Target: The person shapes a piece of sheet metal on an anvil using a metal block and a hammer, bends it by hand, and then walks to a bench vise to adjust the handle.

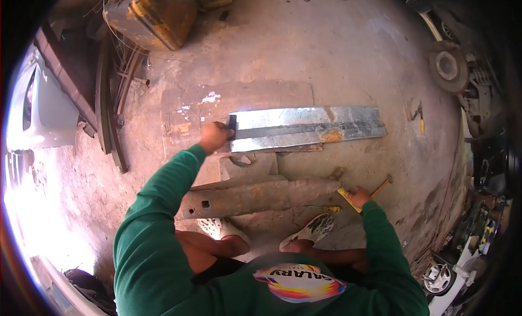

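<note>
A long, shiny sheet-metal panel with a darker lengthwise groove lies on the floor in front of me. At its left end my left hand is closed on a short dark bar that stands across the panel's edge. Lower right, my right hand is closed around a yellow strip-like object, whose kind I cannot make out. That hand is beside the right end of a rusty metal beam. A hammer with a wooden handle lies just beyond the right hand.
Under the panel is a worn brown board. A yellow-handled screwdriver lies near my right shoe. Another yellow-handled tool is to the right. A rusty yellow container, metal bars and car parts line the sides.
</note>
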`<action>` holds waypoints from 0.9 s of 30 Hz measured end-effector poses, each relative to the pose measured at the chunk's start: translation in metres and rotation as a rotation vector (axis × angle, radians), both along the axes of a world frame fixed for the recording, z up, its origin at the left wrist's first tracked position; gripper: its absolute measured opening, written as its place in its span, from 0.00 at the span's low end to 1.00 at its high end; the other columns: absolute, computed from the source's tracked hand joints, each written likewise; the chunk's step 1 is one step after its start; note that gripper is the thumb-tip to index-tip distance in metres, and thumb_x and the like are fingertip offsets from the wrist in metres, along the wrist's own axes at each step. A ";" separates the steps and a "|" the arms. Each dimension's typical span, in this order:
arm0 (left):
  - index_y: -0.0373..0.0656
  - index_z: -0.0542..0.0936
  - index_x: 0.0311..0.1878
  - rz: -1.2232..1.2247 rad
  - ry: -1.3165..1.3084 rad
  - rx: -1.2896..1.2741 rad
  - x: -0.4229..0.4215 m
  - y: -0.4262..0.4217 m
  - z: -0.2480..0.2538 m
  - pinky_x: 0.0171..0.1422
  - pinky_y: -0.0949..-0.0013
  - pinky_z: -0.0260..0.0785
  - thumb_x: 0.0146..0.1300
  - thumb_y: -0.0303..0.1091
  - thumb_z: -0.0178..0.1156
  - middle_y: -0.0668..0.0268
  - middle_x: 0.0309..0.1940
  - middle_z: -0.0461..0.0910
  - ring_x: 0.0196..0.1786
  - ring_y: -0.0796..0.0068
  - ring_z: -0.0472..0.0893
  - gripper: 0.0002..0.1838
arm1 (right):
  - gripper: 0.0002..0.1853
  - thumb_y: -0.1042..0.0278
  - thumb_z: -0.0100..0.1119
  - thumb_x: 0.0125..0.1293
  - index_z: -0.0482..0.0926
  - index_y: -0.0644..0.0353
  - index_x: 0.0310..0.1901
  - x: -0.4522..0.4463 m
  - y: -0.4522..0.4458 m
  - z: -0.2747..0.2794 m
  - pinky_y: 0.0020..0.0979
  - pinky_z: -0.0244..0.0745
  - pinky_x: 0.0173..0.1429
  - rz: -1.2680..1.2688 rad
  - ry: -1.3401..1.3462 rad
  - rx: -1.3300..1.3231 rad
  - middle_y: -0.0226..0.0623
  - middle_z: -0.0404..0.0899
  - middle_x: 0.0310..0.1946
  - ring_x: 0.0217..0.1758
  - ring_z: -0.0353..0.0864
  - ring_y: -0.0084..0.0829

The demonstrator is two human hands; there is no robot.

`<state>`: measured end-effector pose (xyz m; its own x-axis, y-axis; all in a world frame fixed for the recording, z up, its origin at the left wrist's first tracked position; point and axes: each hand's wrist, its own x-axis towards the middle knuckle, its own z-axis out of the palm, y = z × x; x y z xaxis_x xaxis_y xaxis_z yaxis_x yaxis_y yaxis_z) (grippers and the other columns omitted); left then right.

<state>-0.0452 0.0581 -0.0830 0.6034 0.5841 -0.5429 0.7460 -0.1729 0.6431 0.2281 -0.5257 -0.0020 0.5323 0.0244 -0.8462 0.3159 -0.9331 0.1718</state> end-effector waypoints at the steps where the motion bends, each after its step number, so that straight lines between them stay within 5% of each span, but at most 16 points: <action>1: 0.32 0.89 0.58 0.052 -0.043 -0.038 -0.006 0.010 0.017 0.61 0.56 0.81 0.66 0.44 0.78 0.49 0.49 0.92 0.52 0.56 0.91 0.26 | 0.42 0.36 0.63 0.79 0.72 0.64 0.80 0.011 -0.004 -0.007 0.52 0.74 0.80 -0.077 -0.073 0.083 0.53 0.76 0.76 0.77 0.77 0.52; 6: 0.33 0.88 0.61 0.193 -0.291 -0.273 -0.033 0.069 0.017 0.59 0.65 0.78 0.68 0.36 0.78 0.58 0.47 0.92 0.49 0.71 0.88 0.22 | 0.40 0.41 0.65 0.79 0.68 0.59 0.82 0.065 0.023 -0.050 0.51 0.90 0.60 -1.098 0.084 0.639 0.48 0.81 0.60 0.60 0.87 0.43; 8: 0.34 0.88 0.60 0.216 -0.314 -0.297 -0.032 0.068 0.022 0.59 0.65 0.78 0.68 0.34 0.78 0.58 0.47 0.92 0.49 0.71 0.88 0.21 | 0.43 0.41 0.67 0.79 0.63 0.55 0.85 0.097 0.042 -0.088 0.53 0.86 0.69 -1.323 0.132 0.763 0.47 0.78 0.69 0.67 0.84 0.44; 17: 0.40 0.86 0.63 0.078 -0.154 -0.126 -0.012 0.033 0.013 0.63 0.63 0.79 0.68 0.34 0.76 0.56 0.53 0.92 0.54 0.65 0.89 0.23 | 0.38 0.59 0.68 0.81 0.62 0.64 0.83 0.121 0.163 -0.093 0.54 0.77 0.82 -1.689 -0.157 0.988 0.50 0.73 0.69 0.74 0.76 0.55; 20: 0.42 0.86 0.64 -0.007 -0.123 -0.044 -0.001 0.024 0.031 0.63 0.61 0.80 0.68 0.36 0.76 0.56 0.52 0.92 0.54 0.62 0.90 0.23 | 0.30 0.69 0.64 0.82 0.66 0.66 0.80 0.121 0.160 -0.114 0.55 0.75 0.85 -1.708 -0.127 1.048 0.44 0.74 0.59 0.62 0.81 0.47; 23: 0.41 0.86 0.60 -0.101 -0.164 0.059 -0.003 0.034 -0.019 0.63 0.60 0.79 0.71 0.36 0.75 0.59 0.51 0.93 0.52 0.64 0.90 0.18 | 0.25 0.72 0.60 0.84 0.69 0.68 0.76 0.115 0.150 -0.122 0.56 0.74 0.85 -1.812 -0.216 1.073 0.38 0.72 0.52 0.47 0.77 0.35; 25: 0.41 0.86 0.60 -0.158 -0.136 0.036 0.010 0.032 0.011 0.63 0.59 0.79 0.71 0.37 0.75 0.58 0.50 0.93 0.52 0.63 0.90 0.18 | 0.23 0.71 0.59 0.85 0.70 0.69 0.75 0.096 0.152 -0.108 0.54 0.73 0.86 -1.840 -0.273 1.137 0.31 0.66 0.41 0.36 0.65 0.28; 27: 0.41 0.86 0.59 -0.208 -0.110 0.018 0.013 0.035 0.016 0.62 0.59 0.80 0.71 0.38 0.75 0.56 0.50 0.93 0.53 0.61 0.91 0.18 | 0.23 0.70 0.59 0.85 0.70 0.70 0.75 0.087 0.153 -0.101 0.52 0.73 0.86 -1.823 -0.309 1.156 0.31 0.66 0.41 0.36 0.65 0.28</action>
<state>-0.0324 0.0929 -0.0667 0.7670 0.4499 -0.4574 0.6183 -0.3279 0.7142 0.3149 -0.3726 -0.1027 0.6324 -0.2310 -0.7394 -0.7101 0.2086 -0.6725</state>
